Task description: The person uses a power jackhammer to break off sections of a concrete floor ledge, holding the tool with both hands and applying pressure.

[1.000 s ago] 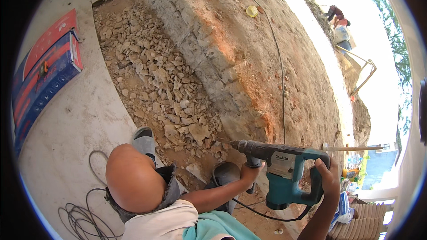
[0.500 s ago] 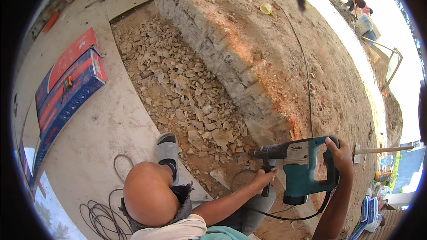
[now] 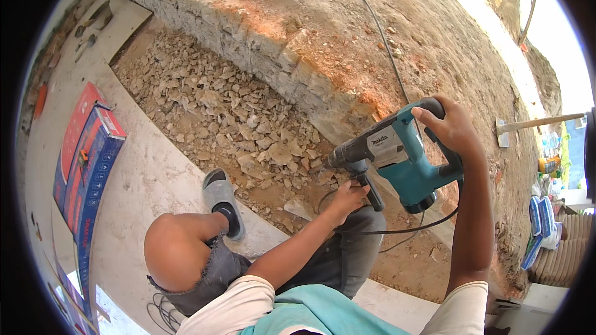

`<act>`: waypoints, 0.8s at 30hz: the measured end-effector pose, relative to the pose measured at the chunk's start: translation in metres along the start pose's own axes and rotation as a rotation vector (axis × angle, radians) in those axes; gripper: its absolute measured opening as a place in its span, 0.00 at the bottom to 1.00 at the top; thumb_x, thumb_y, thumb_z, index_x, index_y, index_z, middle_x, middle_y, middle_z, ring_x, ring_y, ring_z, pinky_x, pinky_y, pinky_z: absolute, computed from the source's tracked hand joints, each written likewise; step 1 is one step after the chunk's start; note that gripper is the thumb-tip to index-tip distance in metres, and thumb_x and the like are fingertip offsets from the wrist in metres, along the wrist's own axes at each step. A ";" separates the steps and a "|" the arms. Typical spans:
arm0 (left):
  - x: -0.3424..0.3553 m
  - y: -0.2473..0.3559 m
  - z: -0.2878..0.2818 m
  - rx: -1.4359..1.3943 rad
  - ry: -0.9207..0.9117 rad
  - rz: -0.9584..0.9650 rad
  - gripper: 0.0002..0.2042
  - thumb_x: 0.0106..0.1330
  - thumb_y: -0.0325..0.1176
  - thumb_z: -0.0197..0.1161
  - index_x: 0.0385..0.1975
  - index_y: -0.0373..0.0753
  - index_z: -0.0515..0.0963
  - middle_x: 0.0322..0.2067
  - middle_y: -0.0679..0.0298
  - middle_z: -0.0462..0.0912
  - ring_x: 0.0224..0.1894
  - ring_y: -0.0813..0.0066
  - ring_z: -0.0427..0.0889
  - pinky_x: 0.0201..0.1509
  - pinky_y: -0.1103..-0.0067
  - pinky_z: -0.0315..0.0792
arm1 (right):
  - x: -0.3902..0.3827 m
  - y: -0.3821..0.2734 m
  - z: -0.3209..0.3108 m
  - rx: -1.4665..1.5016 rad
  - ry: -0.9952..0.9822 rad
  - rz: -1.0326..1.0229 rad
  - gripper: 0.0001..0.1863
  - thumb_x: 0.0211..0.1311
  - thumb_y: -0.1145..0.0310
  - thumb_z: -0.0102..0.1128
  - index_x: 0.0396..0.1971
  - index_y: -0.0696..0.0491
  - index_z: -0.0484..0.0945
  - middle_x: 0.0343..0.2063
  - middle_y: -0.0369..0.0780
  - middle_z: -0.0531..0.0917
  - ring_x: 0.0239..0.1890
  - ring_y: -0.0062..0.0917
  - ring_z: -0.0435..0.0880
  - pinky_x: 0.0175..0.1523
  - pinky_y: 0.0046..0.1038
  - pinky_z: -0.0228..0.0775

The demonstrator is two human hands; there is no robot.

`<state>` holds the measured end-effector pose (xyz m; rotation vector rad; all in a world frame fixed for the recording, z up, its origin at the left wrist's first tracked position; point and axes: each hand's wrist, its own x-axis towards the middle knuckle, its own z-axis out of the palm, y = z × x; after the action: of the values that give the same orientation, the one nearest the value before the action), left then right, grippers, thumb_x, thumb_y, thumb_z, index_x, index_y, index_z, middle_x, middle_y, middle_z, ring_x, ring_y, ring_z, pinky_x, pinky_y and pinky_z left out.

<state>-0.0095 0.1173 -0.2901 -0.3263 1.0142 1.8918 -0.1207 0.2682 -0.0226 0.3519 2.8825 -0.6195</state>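
A teal and black demolition hammer point(image 3: 406, 177) slants across the view, its rear end raised and its nose pointing left and down. My left hand point(image 3: 347, 201) is closed round the black side handle below the nose. Around the rear grip wraps my right hand point(image 3: 448, 125), its thumb along the top. The tool's front end reaches the edge of the broken stone rubble point(image 3: 239, 111); dust and stones make the exact tip hard to see. A black power cord point(image 3: 397, 232) loops from the rear of the tool below my right wrist.
A stone-faced ledge of earth point(image 3: 273, 49) runs along the rubble. To the left, a red and blue box point(image 3: 93, 167) lies on a pale slab point(image 3: 149, 174). My sandalled foot point(image 3: 221, 195) is at the rubble's edge. A wooden-handled tool point(image 3: 540, 124) lies at right.
The demolition hammer's rear end has risen and the tool now slants more steeply. Both hands have stayed on it, and the whole view has shifted.
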 end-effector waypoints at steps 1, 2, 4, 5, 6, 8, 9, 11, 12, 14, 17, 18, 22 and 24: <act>-0.005 0.008 -0.003 0.022 0.040 0.002 0.25 0.65 0.46 0.65 0.54 0.37 0.69 0.46 0.66 0.76 0.53 0.73 0.73 0.54 0.72 0.67 | 0.001 -0.001 -0.002 -0.009 0.001 -0.016 0.29 0.54 0.47 0.68 0.43 0.59 0.80 0.33 0.46 0.85 0.38 0.34 0.84 0.45 0.35 0.73; -0.007 0.011 -0.006 0.112 0.081 0.013 0.28 0.63 0.47 0.67 0.56 0.35 0.68 0.45 0.65 0.76 0.51 0.73 0.73 0.52 0.74 0.67 | 0.005 0.001 -0.002 -0.008 -0.001 -0.046 0.28 0.54 0.48 0.68 0.43 0.59 0.80 0.33 0.46 0.85 0.38 0.34 0.84 0.45 0.35 0.73; -0.016 0.017 -0.009 0.199 0.144 0.071 0.28 0.63 0.47 0.67 0.55 0.35 0.68 0.44 0.65 0.76 0.48 0.74 0.74 0.50 0.74 0.68 | 0.016 0.004 -0.002 0.063 -0.046 -0.092 0.28 0.52 0.50 0.69 0.44 0.58 0.80 0.33 0.46 0.85 0.38 0.35 0.85 0.45 0.35 0.73; -0.023 0.027 -0.008 0.242 0.165 0.099 0.28 0.63 0.48 0.67 0.55 0.34 0.69 0.44 0.65 0.77 0.47 0.74 0.74 0.50 0.75 0.68 | 0.020 0.006 -0.002 0.043 -0.024 -0.131 0.28 0.52 0.50 0.69 0.44 0.58 0.80 0.34 0.46 0.85 0.39 0.35 0.85 0.46 0.35 0.74; -0.033 0.036 -0.010 0.257 0.189 0.155 0.28 0.64 0.46 0.66 0.55 0.33 0.69 0.41 0.63 0.77 0.43 0.75 0.74 0.47 0.76 0.70 | 0.026 0.006 0.001 0.023 -0.005 -0.171 0.28 0.52 0.51 0.69 0.45 0.58 0.79 0.34 0.46 0.85 0.39 0.36 0.85 0.46 0.35 0.74; -0.052 0.059 -0.012 0.286 0.186 0.216 0.27 0.64 0.45 0.66 0.55 0.32 0.69 0.42 0.62 0.78 0.44 0.74 0.75 0.47 0.76 0.71 | 0.032 -0.001 -0.001 -0.013 0.026 -0.213 0.28 0.52 0.52 0.69 0.47 0.57 0.79 0.37 0.47 0.85 0.41 0.36 0.85 0.48 0.36 0.74; -0.062 0.070 -0.013 0.302 0.177 0.245 0.27 0.65 0.45 0.65 0.55 0.32 0.69 0.43 0.61 0.78 0.45 0.74 0.76 0.48 0.77 0.71 | 0.041 0.007 0.001 0.000 0.064 -0.240 0.28 0.52 0.52 0.69 0.47 0.56 0.79 0.37 0.47 0.85 0.41 0.37 0.85 0.48 0.36 0.74; -0.086 0.092 -0.010 0.403 0.250 0.318 0.27 0.66 0.45 0.65 0.56 0.31 0.69 0.45 0.59 0.79 0.47 0.73 0.77 0.49 0.77 0.72 | 0.063 0.026 0.008 0.020 0.137 -0.287 0.28 0.51 0.52 0.69 0.47 0.55 0.79 0.38 0.47 0.85 0.42 0.38 0.85 0.49 0.36 0.74; -0.100 0.103 -0.010 0.451 0.292 0.350 0.27 0.66 0.44 0.64 0.56 0.30 0.68 0.46 0.58 0.79 0.49 0.73 0.78 0.50 0.76 0.72 | 0.067 0.027 0.007 -0.028 0.166 -0.254 0.28 0.50 0.51 0.70 0.47 0.55 0.79 0.38 0.47 0.86 0.43 0.38 0.85 0.49 0.36 0.73; -0.141 0.122 -0.014 0.537 0.310 0.392 0.27 0.66 0.43 0.65 0.56 0.30 0.68 0.48 0.56 0.79 0.52 0.72 0.77 0.54 0.75 0.72 | 0.073 0.023 0.010 -0.003 0.139 -0.252 0.29 0.50 0.50 0.70 0.47 0.54 0.79 0.38 0.46 0.86 0.43 0.38 0.85 0.49 0.37 0.73; -0.193 0.143 -0.019 0.581 0.275 0.437 0.27 0.65 0.41 0.66 0.57 0.30 0.68 0.50 0.55 0.78 0.54 0.71 0.76 0.58 0.74 0.71 | 0.077 0.024 0.015 0.012 0.114 -0.228 0.30 0.50 0.46 0.69 0.46 0.53 0.79 0.36 0.46 0.86 0.41 0.38 0.85 0.48 0.38 0.73; -0.206 0.149 -0.018 0.583 0.245 0.457 0.27 0.65 0.40 0.67 0.57 0.31 0.68 0.50 0.55 0.78 0.55 0.71 0.76 0.59 0.74 0.71 | 0.081 0.029 0.014 -0.007 0.124 -0.219 0.30 0.49 0.46 0.69 0.45 0.53 0.79 0.35 0.46 0.86 0.41 0.38 0.85 0.48 0.38 0.73; -0.265 0.161 -0.012 0.626 0.123 0.560 0.30 0.63 0.41 0.69 0.59 0.33 0.66 0.53 0.54 0.75 0.60 0.69 0.73 0.64 0.74 0.68 | 0.078 0.022 0.022 -0.058 0.182 -0.249 0.32 0.51 0.41 0.65 0.46 0.53 0.79 0.36 0.47 0.85 0.42 0.42 0.84 0.48 0.39 0.72; -0.278 0.166 -0.004 0.701 0.089 0.604 0.30 0.63 0.42 0.69 0.59 0.33 0.66 0.53 0.54 0.75 0.59 0.68 0.74 0.65 0.73 0.68 | 0.080 0.022 0.021 -0.107 0.244 -0.256 0.34 0.52 0.38 0.63 0.47 0.53 0.78 0.37 0.48 0.85 0.43 0.43 0.83 0.49 0.41 0.72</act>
<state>-0.0007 -0.0927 -0.0432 0.3489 1.9053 1.8792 -0.1890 0.2945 -0.0670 0.0445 3.2100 -0.4856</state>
